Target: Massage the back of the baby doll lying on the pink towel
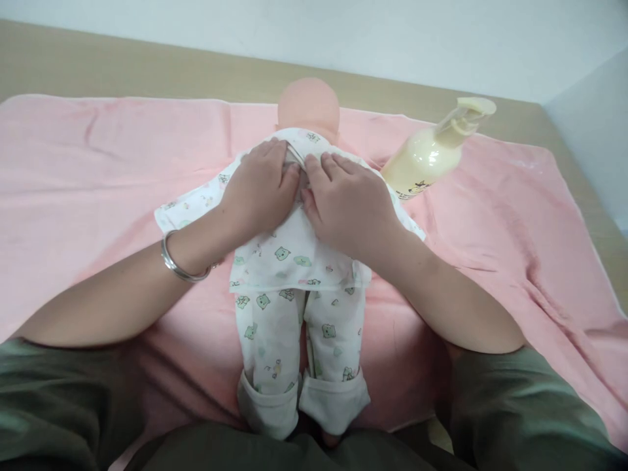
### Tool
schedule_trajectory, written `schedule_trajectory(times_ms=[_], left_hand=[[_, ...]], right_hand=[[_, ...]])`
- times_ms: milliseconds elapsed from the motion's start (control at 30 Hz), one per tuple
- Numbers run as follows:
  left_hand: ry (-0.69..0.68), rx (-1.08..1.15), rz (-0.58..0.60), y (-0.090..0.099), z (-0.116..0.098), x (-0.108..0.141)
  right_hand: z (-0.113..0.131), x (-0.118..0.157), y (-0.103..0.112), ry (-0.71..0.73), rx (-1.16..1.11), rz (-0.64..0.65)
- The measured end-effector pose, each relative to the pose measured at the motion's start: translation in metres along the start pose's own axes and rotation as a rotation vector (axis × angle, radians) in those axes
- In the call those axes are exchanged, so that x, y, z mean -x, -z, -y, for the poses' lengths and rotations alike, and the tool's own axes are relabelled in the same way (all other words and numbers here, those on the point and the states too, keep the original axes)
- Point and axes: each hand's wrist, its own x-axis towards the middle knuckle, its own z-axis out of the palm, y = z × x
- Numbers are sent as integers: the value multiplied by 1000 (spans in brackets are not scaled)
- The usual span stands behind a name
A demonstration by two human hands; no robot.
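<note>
A baby doll point(308, 98) lies with its head at the far end and no face showing. It wears a white long-sleeved shirt point(299, 261) with small green animal prints and matching trousers point(267, 340) with turned-up cuffs. My left hand point(262, 186) rests flat on the upper left of the shirt, fingers stretched towards the head. Beside it, my right hand point(350, 203) lies on the upper right, fingers slightly bent. The thumbs are close together, and the shirt is creased between the hands. Neither hand visibly holds anything; the cloth under the palms is hidden.
A pale yellow pump bottle point(424, 160) leans at the right of the doll's shoulder, its nozzle pointing right. Under everything spreads a wrinkled pink blanket point(490, 288) on a light wooden tabletop point(147, 62). White walls point(343, 33) stand behind and at the right.
</note>
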Motion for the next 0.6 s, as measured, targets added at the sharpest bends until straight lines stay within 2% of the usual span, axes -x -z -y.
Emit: schedule_trajectory(times_ms=[67,167,333,467,600], left_hand=[[39,20,11,2,2,-7],[18,86,-11,0,4,-8],[-37,80,-2,-5,1,13],[-126,155,-14,-5,-7,25],[-21,149,18,-6,-3,13]], right_hand=[[6,5,-1,-13,-10,-40],[4,2,-4,-62,-59,-43],[-16,-20,-11,-152,-161,14],[-24,-24,-20,-127,-210,-38],[-15,-10,-23,-90,-220,-125]])
